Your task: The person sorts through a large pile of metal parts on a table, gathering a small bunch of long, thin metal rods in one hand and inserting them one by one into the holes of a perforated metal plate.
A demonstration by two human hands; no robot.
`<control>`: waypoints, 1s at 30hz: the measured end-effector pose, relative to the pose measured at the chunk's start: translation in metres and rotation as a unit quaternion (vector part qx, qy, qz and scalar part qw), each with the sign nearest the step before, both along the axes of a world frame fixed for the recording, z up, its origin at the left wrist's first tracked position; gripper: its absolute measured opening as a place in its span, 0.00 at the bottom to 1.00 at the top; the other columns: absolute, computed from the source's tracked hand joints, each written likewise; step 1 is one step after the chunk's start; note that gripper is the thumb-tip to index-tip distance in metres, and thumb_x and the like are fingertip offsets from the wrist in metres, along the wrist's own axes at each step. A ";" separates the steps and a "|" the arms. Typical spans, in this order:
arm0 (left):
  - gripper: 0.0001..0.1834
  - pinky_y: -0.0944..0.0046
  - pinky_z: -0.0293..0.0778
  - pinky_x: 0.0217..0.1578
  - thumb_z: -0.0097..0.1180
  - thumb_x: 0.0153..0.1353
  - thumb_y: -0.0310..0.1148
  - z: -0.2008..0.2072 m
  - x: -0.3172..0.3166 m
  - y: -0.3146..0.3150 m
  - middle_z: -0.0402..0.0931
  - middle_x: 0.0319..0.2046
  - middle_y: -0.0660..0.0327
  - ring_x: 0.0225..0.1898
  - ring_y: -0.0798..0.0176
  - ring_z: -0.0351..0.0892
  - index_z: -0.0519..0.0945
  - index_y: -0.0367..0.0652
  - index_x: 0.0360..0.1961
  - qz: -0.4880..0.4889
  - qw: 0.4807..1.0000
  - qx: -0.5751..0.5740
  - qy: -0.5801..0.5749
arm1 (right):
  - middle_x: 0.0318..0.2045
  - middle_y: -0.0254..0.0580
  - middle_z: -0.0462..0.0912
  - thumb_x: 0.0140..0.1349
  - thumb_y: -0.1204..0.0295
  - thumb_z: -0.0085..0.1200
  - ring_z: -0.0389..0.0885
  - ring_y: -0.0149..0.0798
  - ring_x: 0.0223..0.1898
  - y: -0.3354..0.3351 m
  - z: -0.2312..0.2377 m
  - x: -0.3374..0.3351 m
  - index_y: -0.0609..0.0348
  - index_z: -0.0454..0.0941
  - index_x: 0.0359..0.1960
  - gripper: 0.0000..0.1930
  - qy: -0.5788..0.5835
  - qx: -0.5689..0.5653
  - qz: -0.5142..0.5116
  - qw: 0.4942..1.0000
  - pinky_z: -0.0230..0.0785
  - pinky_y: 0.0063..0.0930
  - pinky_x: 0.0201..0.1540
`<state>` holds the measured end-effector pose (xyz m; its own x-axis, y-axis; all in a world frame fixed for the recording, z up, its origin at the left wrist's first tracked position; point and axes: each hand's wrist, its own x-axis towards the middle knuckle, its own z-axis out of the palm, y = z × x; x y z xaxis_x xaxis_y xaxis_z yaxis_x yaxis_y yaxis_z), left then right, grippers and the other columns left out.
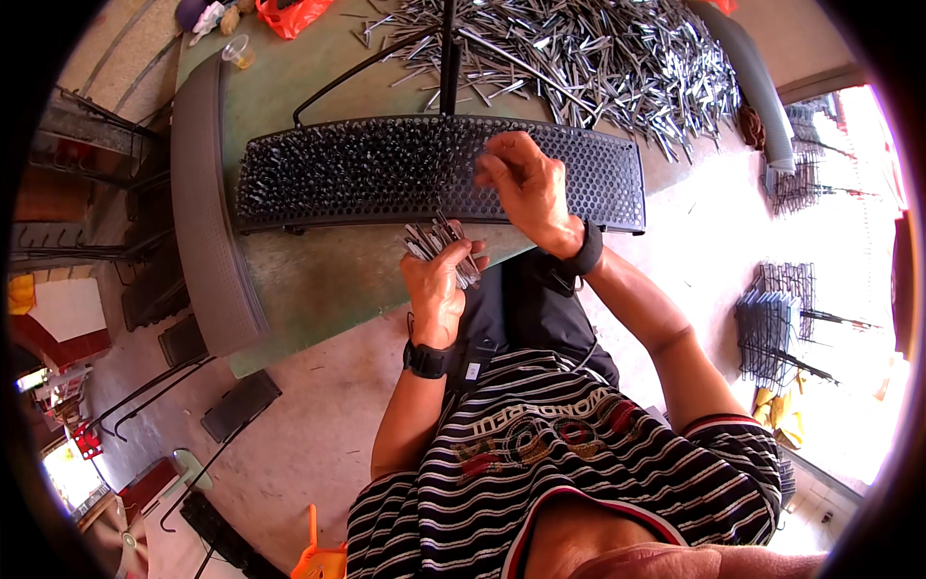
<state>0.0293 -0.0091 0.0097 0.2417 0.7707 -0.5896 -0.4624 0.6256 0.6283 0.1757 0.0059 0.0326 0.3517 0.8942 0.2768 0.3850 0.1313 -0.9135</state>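
My left hand point(436, 288) is closed round a bunch of thin metal strips point(436, 239), just in front of the near edge of a long black perforated rack point(598, 183). Over the rack, right of its middle, hovers my right hand point(531, 188) with thumb and fingers curled into a pinch. Whatever may be between those fingertips is too small or blurred to make out. Upright metal strips point(328, 174) crowd the holes in the rack's left and middle part. Toward its right end the holes show bare.
A large heap of loose metal strips point(617, 58) covers the table's far right. The green table point(318, 299) carries a grey mat point(207, 203) along its left edge and a plastic cup point(238, 52) behind it. A black metal bar point(449, 68) rises behind the rack. Wire racks point(772, 318) stand on the right.
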 end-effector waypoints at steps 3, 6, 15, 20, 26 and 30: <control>0.12 0.59 0.79 0.23 0.55 0.49 0.14 -0.001 0.000 0.000 0.76 0.28 0.57 0.25 0.57 0.80 0.75 0.34 0.37 0.011 1.000 0.008 0.009 | 0.26 0.41 0.82 0.61 0.79 0.49 0.83 0.29 0.30 0.005 -0.010 -0.001 0.65 0.70 0.39 0.06 -0.048 -0.006 0.005 0.999 0.74 0.19 0.29; 0.11 0.59 0.79 0.23 0.55 0.49 0.15 -0.002 -0.001 0.002 0.76 0.28 0.57 0.25 0.57 0.80 0.75 0.34 0.35 0.016 1.000 0.015 0.005 | 0.26 0.46 0.81 0.59 0.82 0.49 0.84 0.39 0.30 0.007 -0.021 0.001 0.64 0.71 0.37 0.06 -0.134 0.012 0.035 0.990 0.74 0.23 0.28; 0.09 0.61 0.77 0.21 0.56 0.50 0.15 0.002 -0.002 0.003 0.77 0.28 0.57 0.25 0.59 0.80 0.76 0.35 0.33 0.023 1.000 0.010 0.006 | 0.23 0.42 0.79 0.53 0.73 0.57 0.78 0.47 0.21 0.004 0.000 0.000 0.62 0.78 0.30 0.06 -0.285 -0.012 0.048 0.957 0.69 0.32 0.24; 0.11 0.60 0.78 0.22 0.56 0.50 0.15 0.003 0.001 0.005 0.77 0.28 0.56 0.25 0.59 0.80 0.75 0.34 0.37 0.017 1.000 0.005 -0.003 | 0.22 0.38 0.81 0.54 0.77 0.55 0.80 0.26 0.23 -0.015 -0.004 0.002 0.67 0.78 0.28 0.04 -0.038 -0.185 0.202 0.961 0.70 0.20 0.25; 0.12 0.60 0.78 0.22 0.55 0.50 0.15 0.002 -0.001 0.003 0.75 0.28 0.57 0.25 0.59 0.79 0.74 0.32 0.38 0.007 1.000 0.000 -0.012 | 0.23 0.41 0.81 0.59 0.80 0.50 0.83 0.33 0.27 -0.007 0.003 -0.006 0.67 0.72 0.36 0.05 0.049 -0.057 0.026 0.997 0.74 0.21 0.28; 0.12 0.59 0.78 0.23 0.54 0.50 0.14 0.000 -0.003 0.003 0.75 0.28 0.58 0.25 0.59 0.79 0.74 0.32 0.38 0.007 1.000 0.007 0.007 | 0.26 0.44 0.81 0.60 0.80 0.50 0.84 0.35 0.30 -0.001 -0.007 -0.009 0.65 0.70 0.39 0.07 0.012 0.007 0.011 1.000 0.75 0.23 0.29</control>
